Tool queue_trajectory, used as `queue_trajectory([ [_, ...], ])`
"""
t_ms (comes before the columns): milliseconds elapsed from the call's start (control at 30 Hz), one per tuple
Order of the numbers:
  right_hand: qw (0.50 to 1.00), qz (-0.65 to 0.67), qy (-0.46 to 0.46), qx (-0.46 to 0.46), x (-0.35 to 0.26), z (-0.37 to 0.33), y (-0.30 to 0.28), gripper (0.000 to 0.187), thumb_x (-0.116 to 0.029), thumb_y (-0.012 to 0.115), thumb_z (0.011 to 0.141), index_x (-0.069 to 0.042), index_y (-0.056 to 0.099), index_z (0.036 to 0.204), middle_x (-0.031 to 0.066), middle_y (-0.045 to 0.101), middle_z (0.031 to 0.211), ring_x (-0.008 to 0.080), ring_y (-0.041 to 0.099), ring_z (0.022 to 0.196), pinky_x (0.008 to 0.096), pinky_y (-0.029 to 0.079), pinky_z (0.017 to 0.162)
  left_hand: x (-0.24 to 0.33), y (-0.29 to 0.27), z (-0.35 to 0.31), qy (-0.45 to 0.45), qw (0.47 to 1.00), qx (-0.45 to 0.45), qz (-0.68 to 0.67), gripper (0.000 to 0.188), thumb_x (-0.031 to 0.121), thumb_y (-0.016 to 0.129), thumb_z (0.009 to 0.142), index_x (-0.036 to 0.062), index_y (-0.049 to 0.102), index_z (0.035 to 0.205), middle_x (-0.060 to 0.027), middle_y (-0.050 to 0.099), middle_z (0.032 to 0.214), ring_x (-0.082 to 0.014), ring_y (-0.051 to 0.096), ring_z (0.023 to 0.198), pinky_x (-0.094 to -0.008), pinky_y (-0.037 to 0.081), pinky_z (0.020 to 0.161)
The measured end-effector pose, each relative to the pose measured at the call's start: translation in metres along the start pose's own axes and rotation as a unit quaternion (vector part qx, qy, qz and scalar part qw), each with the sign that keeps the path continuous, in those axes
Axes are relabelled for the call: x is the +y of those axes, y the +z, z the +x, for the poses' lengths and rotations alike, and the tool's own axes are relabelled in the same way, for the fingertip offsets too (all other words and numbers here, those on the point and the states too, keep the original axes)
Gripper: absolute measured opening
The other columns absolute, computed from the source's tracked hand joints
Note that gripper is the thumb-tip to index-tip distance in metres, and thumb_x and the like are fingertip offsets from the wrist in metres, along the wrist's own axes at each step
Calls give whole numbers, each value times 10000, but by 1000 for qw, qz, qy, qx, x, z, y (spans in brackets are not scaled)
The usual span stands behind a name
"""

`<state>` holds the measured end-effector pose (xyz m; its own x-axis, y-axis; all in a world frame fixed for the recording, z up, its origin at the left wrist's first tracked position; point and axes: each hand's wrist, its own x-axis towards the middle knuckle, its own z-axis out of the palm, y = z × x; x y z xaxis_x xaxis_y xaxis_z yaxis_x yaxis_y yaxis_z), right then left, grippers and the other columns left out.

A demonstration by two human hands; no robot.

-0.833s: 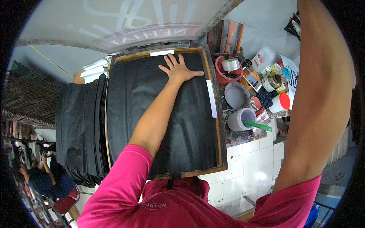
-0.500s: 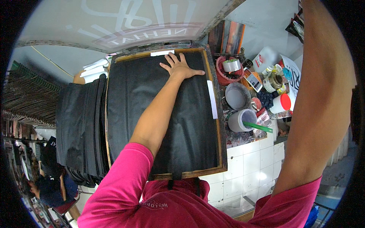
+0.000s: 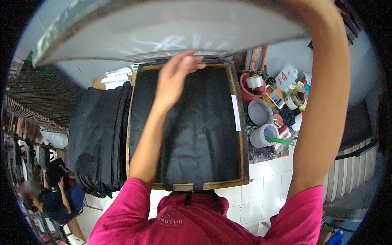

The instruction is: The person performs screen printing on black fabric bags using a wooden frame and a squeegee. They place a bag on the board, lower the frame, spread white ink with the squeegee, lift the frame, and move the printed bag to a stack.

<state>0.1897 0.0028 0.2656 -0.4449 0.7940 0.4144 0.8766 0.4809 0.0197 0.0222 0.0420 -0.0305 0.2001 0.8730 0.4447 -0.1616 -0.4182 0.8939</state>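
Black fabric (image 3: pixel 204 134) on a wood-edged board (image 3: pixel 183 187) beneath the left hand (image 3: pixel 173 75).

Left hand (image 3: pixel 175 77) smeared by motion, right hand lost past the top edge.
The fingers' blur leaves any contact with the raised screen (image 3: pixel 171 30) untold; the screen blurs too, its upper part cut off. The left forearm (image 3: pixel 149 136) hides a strip of the black cloth (image 3: pixel 200 143). The right forearm (image 3: pixel 324 90) partly covers a white tub (image 3: pixel 298 121). The dark thing (image 3: pixel 57 171) with a co-worker (image 3: pixel 57 204) is too small to identify.
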Motion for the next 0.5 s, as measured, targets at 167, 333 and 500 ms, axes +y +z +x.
queue_trajectory([
  [167,988,151,-25,8,-47,-125,83,481,-422,601,1011,36,671,1137,210,722,989,349,688,887,395,518,840,72,-93,-172,54,993,53,-86,482,426,534,1012,-21,565,1190,-253,678,1169,-405,694,1041,-521,555,921],
  [333,979,187,58,-52,-29,-108,139,446,-370,648,987,42,667,1158,236,717,1014,385,690,930,407,521,836,77,-96,-331,-330,910,54,-246,418,207,698,948,-88,580,1220,-285,717,1085,-392,740,912,-530,597,896],
  [500,983,112,117,-91,65,-23,325,672,-415,699,927,45,540,1390,310,601,1339,446,590,1239,490,474,1049,33,-65,-374,-466,788,207,-345,328,184,598,1016,-133,624,1095,-351,668,1188,-406,705,1088,-518,552,1008],
])
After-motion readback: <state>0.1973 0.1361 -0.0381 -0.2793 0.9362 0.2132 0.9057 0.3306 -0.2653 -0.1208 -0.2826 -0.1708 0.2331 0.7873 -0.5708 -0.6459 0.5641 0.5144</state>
